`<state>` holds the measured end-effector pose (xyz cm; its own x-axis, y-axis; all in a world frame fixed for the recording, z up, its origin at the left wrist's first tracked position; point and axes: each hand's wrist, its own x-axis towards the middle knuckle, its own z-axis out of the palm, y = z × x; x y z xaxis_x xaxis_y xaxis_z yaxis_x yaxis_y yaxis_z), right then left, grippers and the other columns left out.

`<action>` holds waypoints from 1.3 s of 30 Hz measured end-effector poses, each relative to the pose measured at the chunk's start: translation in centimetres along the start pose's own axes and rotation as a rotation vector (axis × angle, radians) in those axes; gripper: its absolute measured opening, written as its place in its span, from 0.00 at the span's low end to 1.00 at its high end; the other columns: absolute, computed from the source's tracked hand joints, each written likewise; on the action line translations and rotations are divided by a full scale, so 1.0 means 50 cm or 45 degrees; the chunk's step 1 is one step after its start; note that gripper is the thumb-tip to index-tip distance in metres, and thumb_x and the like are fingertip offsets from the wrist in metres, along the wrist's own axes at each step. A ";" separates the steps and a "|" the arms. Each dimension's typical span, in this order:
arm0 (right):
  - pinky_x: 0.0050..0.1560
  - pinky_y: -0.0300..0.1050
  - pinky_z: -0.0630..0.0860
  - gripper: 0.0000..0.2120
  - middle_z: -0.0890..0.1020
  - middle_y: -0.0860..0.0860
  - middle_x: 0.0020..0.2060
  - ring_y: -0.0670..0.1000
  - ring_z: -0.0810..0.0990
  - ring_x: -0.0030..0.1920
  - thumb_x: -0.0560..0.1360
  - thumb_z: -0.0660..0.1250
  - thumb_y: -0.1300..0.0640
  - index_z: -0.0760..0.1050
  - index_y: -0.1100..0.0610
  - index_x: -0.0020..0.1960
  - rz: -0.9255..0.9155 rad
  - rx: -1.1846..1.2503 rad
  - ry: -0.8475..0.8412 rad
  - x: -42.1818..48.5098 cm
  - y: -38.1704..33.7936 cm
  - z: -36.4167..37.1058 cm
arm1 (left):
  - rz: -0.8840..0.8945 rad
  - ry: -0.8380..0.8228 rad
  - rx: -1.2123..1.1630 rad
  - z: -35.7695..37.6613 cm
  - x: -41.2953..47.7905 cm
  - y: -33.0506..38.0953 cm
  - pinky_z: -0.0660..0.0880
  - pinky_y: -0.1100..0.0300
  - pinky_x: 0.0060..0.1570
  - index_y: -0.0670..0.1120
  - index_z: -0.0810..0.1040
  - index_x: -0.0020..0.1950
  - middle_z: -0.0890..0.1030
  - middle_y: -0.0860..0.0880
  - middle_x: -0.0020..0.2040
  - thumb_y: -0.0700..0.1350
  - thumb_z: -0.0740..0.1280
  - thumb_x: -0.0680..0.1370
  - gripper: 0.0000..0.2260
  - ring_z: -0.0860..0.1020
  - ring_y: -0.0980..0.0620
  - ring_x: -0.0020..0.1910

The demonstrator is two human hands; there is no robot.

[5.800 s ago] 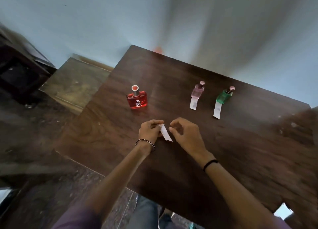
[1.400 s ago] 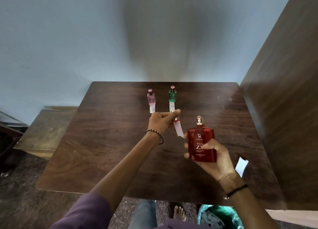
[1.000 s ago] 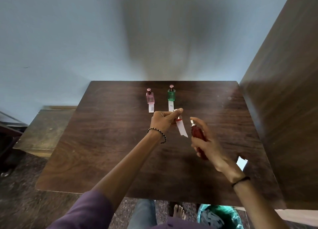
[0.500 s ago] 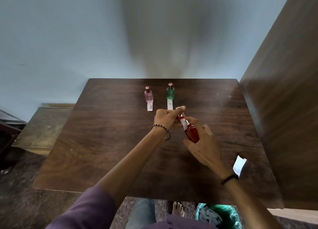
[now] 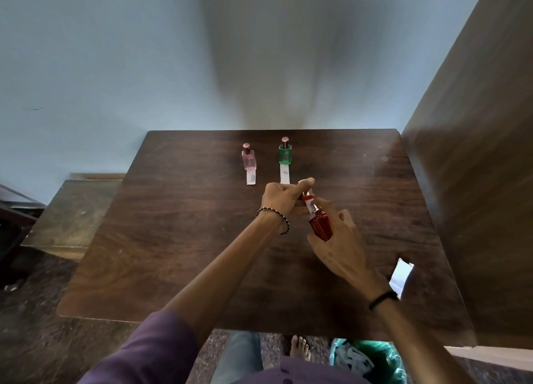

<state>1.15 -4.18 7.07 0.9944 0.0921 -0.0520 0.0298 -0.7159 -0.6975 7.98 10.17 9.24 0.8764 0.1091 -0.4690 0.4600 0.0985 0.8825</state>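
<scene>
My right hand grips a red perfume bottle, tilted with its metal nozzle up and to the left. My left hand pinches a white paper strip and a small red-rimmed cap right at that nozzle, above the middle of the dark wooden table. The strip is mostly hidden between my hands. A pink bottle and a green bottle stand upright near the far edge, each with a white strip lying in front of it.
A loose white paper piece lies near the table's right front edge. A brown wooden panel rises along the right side. A lower wooden surface sits to the left. A green-lined bin stands on the floor beside my bare foot.
My right hand turned the red bottle from upright to tilted and brought it left and forward until its nozzle meets the strip in my left hand. The far bottles stayed put.
</scene>
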 end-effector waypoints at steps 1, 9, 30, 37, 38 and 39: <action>0.47 0.44 0.78 0.35 0.68 0.50 0.54 0.50 0.73 0.50 0.74 0.71 0.47 0.58 0.39 0.75 0.001 0.002 0.004 -0.001 0.000 -0.001 | -0.006 0.002 -0.004 0.001 -0.002 0.000 0.84 0.55 0.41 0.32 0.84 0.45 0.87 0.39 0.42 0.50 0.77 0.71 0.20 0.86 0.46 0.39; 0.46 0.42 0.76 0.36 0.67 0.51 0.55 0.50 0.73 0.50 0.74 0.72 0.50 0.57 0.38 0.76 0.009 0.068 0.023 -0.012 -0.006 -0.010 | 0.008 -0.011 -0.035 -0.002 -0.005 0.005 0.84 0.54 0.42 0.31 0.84 0.45 0.87 0.38 0.43 0.50 0.77 0.71 0.20 0.86 0.44 0.42; 0.54 0.66 0.80 0.16 0.86 0.64 0.48 0.63 0.86 0.49 0.77 0.70 0.55 0.77 0.64 0.59 0.549 1.268 -0.287 -0.028 -0.009 -0.091 | 0.078 -0.055 0.086 -0.002 -0.007 -0.007 0.80 0.58 0.46 0.37 0.86 0.46 0.86 0.49 0.37 0.54 0.74 0.74 0.19 0.84 0.55 0.37; 0.38 0.47 0.84 0.20 0.88 0.54 0.43 0.53 0.88 0.41 0.73 0.71 0.41 0.81 0.56 0.56 0.459 0.884 -0.246 -0.033 -0.012 -0.089 | 0.090 -0.137 0.127 0.015 -0.010 -0.010 0.79 0.65 0.44 0.39 0.87 0.47 0.87 0.47 0.40 0.55 0.73 0.74 0.18 0.83 0.58 0.36; 0.34 0.47 0.83 0.20 0.87 0.56 0.41 0.56 0.88 0.39 0.74 0.70 0.42 0.81 0.56 0.56 0.454 0.891 -0.273 -0.034 -0.018 -0.093 | 0.082 -0.153 0.120 0.017 -0.013 -0.009 0.79 0.64 0.45 0.39 0.87 0.47 0.87 0.46 0.41 0.55 0.74 0.74 0.18 0.83 0.58 0.37; 0.29 0.45 0.81 0.19 0.87 0.58 0.39 0.59 0.87 0.36 0.75 0.70 0.42 0.80 0.56 0.55 0.438 0.883 -0.299 -0.035 -0.023 -0.096 | 0.081 -0.168 0.111 0.018 -0.013 -0.010 0.79 0.64 0.44 0.38 0.86 0.48 0.87 0.46 0.40 0.54 0.74 0.74 0.18 0.83 0.58 0.35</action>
<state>-0.13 -6.83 11.41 0.8869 0.1426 -0.4395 -0.4205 -0.1453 -0.8956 7.32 9.15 9.15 0.9126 -0.0187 -0.4084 0.4086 0.0085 0.9127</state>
